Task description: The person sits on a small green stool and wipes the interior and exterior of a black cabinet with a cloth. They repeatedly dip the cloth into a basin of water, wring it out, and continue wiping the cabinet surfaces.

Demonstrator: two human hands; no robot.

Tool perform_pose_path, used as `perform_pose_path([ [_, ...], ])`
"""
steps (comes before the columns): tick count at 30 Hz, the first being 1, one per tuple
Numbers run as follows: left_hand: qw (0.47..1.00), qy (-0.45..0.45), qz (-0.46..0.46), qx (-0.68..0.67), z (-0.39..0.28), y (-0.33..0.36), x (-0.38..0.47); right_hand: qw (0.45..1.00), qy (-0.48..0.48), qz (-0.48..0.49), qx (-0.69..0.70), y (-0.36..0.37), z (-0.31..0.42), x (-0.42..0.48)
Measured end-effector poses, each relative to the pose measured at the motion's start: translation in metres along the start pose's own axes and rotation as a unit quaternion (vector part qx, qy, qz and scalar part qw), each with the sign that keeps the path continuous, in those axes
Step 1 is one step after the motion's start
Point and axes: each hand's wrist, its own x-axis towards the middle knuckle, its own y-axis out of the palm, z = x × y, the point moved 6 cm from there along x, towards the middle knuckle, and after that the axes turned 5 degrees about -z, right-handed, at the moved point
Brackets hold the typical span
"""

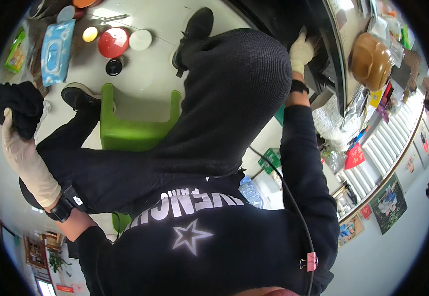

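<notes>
At the far left, my left hand (29, 159), in a pale thin glove, grips a bunched black cloth (16, 105). My right hand (303, 50), also gloved and slightly blurred, is at the upper right beside a dark glossy surface (288, 14), fingers apart with nothing visible between them; whether it touches the surface I cannot tell. A green plastic stool (136, 135) is partly covered by my leg. On the pale tiled floor are a red round container (113, 42), a white round lid (140, 40), a small yellow-topped container (90, 34) and a black jar (114, 67).
A blue wipes pack (56, 51) and a green snack packet (15, 51) lie at the upper left, near a thin metal tool (114, 17). Right of the dark surface's edge are a brown rounded container (371, 61) and a white crumpled bag (332, 120). A black cable (292, 196) crosses my right side.
</notes>
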Motion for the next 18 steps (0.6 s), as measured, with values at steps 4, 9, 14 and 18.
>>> perform_pose_path([
  [4,0.979,-0.176,-0.049,-0.091,0.035,0.003,0.025,0.981,-0.079,0.108,-0.138,0.016,-0.057,-0.001],
  [9,0.953,-0.242,-0.074,-0.168,0.080,0.009,0.046,0.963,0.202,0.117,0.133,0.007,-0.190,-0.035],
  [14,0.945,-0.260,-0.037,-0.193,0.080,0.024,0.039,0.990,0.135,0.010,-0.041,0.015,-0.164,-0.044],
  [18,0.966,-0.220,-0.066,-0.123,0.069,0.033,0.039,0.977,0.017,-0.109,-0.180,-0.012,-0.037,-0.040],
])
